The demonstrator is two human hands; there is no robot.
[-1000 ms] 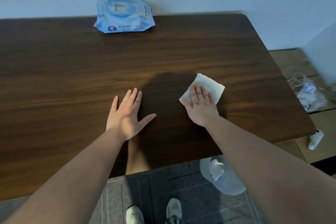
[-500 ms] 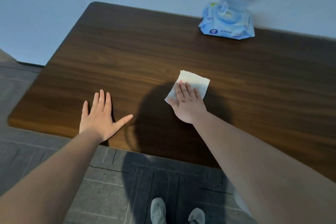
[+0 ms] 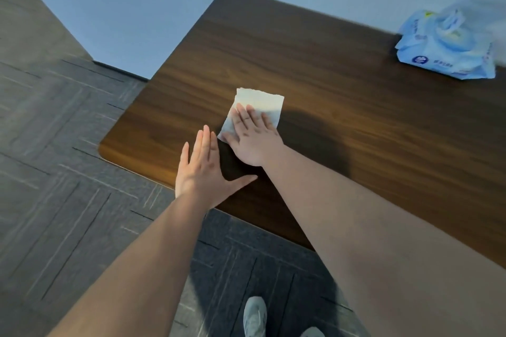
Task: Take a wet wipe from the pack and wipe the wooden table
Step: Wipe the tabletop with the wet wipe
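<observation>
A white wet wipe [image 3: 262, 102] lies flat on the dark wooden table [image 3: 342, 96], near its left end. My right hand [image 3: 253, 135] presses down on the wipe with flat, spread fingers and covers its near half. My left hand [image 3: 204, 168] rests flat on the table's front edge just left of the right hand, fingers together, thumb out, holding nothing. The blue wet wipe pack [image 3: 449, 49] sits at the table's far right by the wall, blurred.
A pale blue wall [image 3: 137, 8] runs behind the table. Grey patterned floor tiles [image 3: 54, 172] spread to the left and in front. My grey shoes [image 3: 256, 317] stand below the table's front edge.
My right hand has slid the wipe leftward across the table toward its left end. My left hand has stayed flat on the front edge, now close beside the right hand. The view has swung left.
</observation>
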